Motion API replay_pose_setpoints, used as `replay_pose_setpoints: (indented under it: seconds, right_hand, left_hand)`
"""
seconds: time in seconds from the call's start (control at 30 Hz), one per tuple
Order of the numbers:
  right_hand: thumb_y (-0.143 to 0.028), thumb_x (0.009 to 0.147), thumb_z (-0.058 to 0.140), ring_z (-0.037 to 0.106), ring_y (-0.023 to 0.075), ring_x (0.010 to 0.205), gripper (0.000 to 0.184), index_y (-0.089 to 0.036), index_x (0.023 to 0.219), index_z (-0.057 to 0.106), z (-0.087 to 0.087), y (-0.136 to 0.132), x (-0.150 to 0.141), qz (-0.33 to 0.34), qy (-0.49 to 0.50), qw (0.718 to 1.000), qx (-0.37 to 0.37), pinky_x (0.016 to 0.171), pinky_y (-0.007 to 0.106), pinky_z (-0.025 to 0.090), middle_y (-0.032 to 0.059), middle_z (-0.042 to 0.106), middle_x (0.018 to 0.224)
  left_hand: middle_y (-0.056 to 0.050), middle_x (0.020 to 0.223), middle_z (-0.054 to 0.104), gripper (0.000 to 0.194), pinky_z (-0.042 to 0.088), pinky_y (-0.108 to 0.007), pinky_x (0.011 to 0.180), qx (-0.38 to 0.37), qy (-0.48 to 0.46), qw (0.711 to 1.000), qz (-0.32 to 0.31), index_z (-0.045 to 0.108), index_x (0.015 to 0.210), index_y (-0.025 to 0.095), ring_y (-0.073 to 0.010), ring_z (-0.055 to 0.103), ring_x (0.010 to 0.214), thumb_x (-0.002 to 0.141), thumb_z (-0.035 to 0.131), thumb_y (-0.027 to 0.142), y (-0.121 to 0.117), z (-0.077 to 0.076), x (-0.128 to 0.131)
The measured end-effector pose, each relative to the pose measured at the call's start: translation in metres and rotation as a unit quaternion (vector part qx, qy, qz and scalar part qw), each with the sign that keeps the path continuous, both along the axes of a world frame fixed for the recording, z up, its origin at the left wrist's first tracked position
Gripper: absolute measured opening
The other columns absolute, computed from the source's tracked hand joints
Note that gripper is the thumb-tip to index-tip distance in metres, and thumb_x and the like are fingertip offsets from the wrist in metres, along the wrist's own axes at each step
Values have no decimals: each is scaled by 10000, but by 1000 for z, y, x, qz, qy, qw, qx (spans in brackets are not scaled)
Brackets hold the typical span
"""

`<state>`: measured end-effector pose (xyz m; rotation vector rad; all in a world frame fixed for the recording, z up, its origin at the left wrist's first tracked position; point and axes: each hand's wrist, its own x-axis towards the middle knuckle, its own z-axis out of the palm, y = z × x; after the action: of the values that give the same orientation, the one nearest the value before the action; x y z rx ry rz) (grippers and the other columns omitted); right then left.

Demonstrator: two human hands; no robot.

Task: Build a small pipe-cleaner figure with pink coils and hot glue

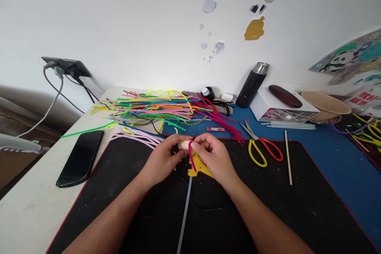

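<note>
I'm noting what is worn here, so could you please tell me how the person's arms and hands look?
The left hand and right hand are ungloved, with no ring or watch showing. The left forearm and right forearm are bare, with no sleeve in view.

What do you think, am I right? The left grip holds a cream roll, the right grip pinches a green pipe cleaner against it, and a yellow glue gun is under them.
Not quite: the pipe cleaner that the right grip pinches against the cream roll is magenta, not green. The head view shows it. The rest is right.
</note>
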<state>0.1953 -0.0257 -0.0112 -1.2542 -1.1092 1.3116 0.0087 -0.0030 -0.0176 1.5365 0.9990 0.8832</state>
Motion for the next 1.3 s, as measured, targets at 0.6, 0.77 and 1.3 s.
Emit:
replay_pose_setpoints:
  seconds: [0.6, 0.77, 1.3]
  right_hand:
    - [-515, 898, 778, 369, 128, 547, 318, -229, 1034, 760, 6, -5, 3, -7, -7, 999, 43, 508, 272, 287, -73, 418, 608]
    - [-474, 915, 753, 379, 133, 557, 332, -223, 1130, 783, 7, -6, 5, 14, -21, 999, 47, 523, 278, 300, -69, 427, 610]
    - [-465, 942, 730, 461, 139, 586, 290, -211, 1072, 782, -2, -6, 6, 22, -46, 997, 65, 532, 261, 358, -29, 550, 665]
  left_hand:
    - [-82, 1096, 774, 448, 534, -304, 762, -110, -91, 990, -18, 789, 1209, 181, -205, 656, 884, 829, 859, 409, 3, 5, 1]
    - [-60, 984, 738, 489, 485, -272, 641, -142, -99, 984, -38, 795, 1190, 176, -162, 584, 748, 793, 894, 445, 3, 8, 1]
    - [-11, 797, 671, 530, 453, -240, 594, -189, -136, 969, -77, 808, 1119, 135, -123, 533, 664, 756, 942, 497, 4, 7, 0]
